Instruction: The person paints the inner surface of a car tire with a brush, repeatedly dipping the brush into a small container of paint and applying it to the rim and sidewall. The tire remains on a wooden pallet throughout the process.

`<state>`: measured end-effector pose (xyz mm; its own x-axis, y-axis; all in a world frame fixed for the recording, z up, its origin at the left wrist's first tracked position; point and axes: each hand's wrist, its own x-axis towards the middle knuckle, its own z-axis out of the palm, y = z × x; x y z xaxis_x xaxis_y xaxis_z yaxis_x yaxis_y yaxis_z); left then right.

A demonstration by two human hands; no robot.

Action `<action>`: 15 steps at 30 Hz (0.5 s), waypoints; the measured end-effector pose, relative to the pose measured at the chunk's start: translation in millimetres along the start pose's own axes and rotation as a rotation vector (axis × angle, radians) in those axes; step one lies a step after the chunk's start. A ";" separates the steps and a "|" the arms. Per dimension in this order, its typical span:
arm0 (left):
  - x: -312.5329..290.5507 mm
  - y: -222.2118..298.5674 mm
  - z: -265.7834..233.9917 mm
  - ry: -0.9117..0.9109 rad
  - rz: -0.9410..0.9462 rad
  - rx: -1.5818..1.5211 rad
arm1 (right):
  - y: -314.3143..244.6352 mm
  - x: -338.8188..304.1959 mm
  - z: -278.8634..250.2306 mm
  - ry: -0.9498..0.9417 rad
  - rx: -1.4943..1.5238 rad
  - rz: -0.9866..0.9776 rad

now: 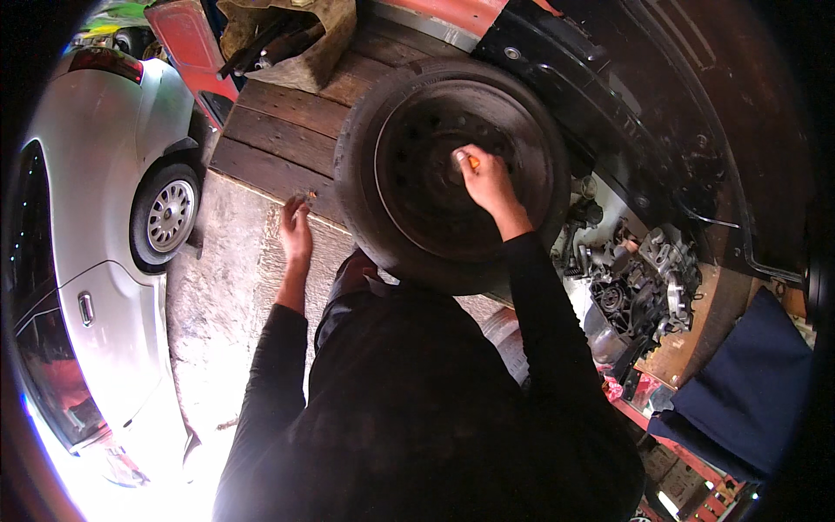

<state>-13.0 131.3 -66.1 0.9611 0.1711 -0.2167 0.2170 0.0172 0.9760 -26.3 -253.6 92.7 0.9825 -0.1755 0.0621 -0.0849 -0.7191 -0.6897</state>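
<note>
A dark car wheel with its tyre leans upright against my knees, its steel rim facing me. My right hand is closed at the hub of the rim on a small tool with an orange handle. My left hand hangs beside the tyre's left edge, over the concrete floor, fingers loosely curled around something small that I cannot make out.
A silver car is parked at left. Dark wooden planks lie behind the wheel. At right, a vehicle's wheel arch and exposed hub and brake parts. A dark blue cloth lies lower right.
</note>
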 end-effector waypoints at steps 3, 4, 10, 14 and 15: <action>-14.4 25.8 56.3 -0.248 0.148 0.279 | 3.1 -11.8 15.9 -0.069 0.055 0.082; -18.1 47.5 75.7 -0.325 0.277 0.439 | 9.1 -12.6 19.1 -0.048 -0.024 0.069; -14.9 39.4 111.4 -0.132 0.460 0.437 | -12.4 -13.1 22.5 -0.243 0.410 0.159; -13.3 36.8 112.7 -0.140 0.485 0.380 | -9.1 -20.5 11.8 -0.145 0.030 0.137; -13.5 37.5 112.4 -0.135 0.462 0.394 | -12.7 -21.3 9.6 -0.121 0.030 0.151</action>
<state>1.4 18.9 -28.9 0.9782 -0.0528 0.2007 -0.2049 -0.3986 0.8940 -44.5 -234.3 93.3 0.9718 -0.1964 -0.1302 -0.2299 -0.6697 -0.7062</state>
